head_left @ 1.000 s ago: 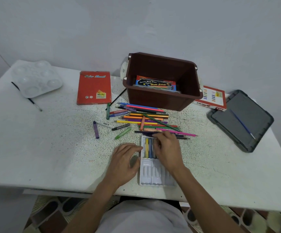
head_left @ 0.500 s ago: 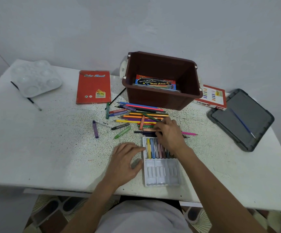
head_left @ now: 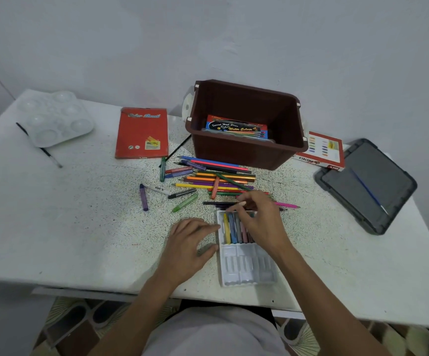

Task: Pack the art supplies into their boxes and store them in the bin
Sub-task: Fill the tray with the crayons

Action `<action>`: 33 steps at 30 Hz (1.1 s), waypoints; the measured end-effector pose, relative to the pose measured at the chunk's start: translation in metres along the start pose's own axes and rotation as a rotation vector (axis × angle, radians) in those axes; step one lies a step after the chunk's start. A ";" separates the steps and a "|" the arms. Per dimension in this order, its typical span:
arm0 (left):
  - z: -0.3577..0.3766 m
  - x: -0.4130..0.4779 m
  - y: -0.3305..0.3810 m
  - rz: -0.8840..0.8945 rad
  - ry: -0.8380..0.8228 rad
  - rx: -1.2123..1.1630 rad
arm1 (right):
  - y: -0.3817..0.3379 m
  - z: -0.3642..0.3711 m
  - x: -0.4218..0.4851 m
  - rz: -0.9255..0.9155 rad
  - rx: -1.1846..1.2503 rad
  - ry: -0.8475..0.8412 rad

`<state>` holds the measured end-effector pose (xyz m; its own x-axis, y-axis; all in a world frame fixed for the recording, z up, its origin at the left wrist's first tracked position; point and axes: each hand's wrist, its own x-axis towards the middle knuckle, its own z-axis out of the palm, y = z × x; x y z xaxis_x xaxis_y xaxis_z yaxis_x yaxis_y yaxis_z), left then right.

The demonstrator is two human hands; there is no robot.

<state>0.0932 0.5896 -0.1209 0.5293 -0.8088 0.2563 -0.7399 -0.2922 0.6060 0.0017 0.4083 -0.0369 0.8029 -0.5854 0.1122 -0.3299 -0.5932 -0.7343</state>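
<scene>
A white plastic pastel tray lies near the table's front edge. Several pastel sticks fill its far row, and its near row has bare slots. My right hand hovers over the far row, fingertips pinched on a pastel stick that is mostly hidden. My left hand lies flat on the table with its fingers against the tray's left edge. Loose coloured pencils are piled just beyond the tray. Behind them stands the brown bin, with a watercolour box inside.
A purple crayon and a green crayon lie left of the pile. A red pencil box and a white palette with a brush are far left. The oil pastels box and a grey lid sit right.
My right hand left the tray, reached into the pencil pile, then came back over the tray's far row. My left hand stayed beside the tray.
</scene>
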 end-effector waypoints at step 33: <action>0.004 0.001 -0.002 -0.019 -0.012 0.056 | 0.021 0.050 -0.054 -0.245 -0.414 0.096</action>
<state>0.0938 0.5873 -0.1251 0.5385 -0.8088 0.2364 -0.7523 -0.3351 0.5673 -0.0237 0.4551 -0.0917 0.8384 -0.4382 0.3242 -0.3226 -0.8783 -0.3528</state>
